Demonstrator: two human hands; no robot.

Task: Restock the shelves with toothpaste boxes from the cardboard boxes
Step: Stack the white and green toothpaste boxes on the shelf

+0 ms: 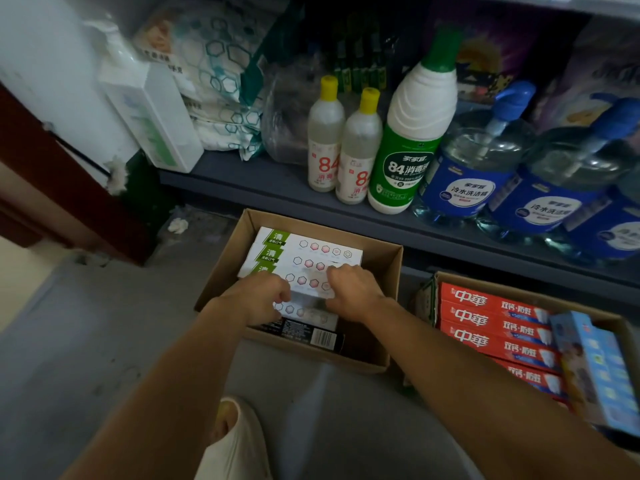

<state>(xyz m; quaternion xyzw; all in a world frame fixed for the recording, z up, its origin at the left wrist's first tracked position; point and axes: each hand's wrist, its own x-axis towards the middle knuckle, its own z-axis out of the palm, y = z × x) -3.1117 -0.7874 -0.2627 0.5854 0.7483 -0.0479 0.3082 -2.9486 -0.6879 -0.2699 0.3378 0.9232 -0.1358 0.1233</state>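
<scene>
From the head camera, both hands reach down into the open cardboard box (388,268) on the floor. The box sits right in front of the shelf (242,185), likely so the toothpaste only has a short trip up.

Inside the box lie white toothpaste boxes (304,251) with green ends, flat and side by side, filling it from about 11 o'clock down to 6 o'clock. A dark box (304,332) peeks out under them at 6 o'clock.

The left hand (261,299) rests on the white boxes with its fingers curled down over them. The right hand (349,289) sits just beside it at 3 o'clock, fingers also bent onto the top boxes. Both look ready to lift a bunch together (the fingertips are tucked out of sight, so I cannot tell if they truly pinch yet).

The white boxes stick out from the hands toward 12 o'clock, so the hands hold the near part.

At 3 o'clock from the hands sits a second cardboard box (519,289) with red toothpaste boxes (491,320). Up on the shelf stand bottles with yellow caps (325,140).
</scene>
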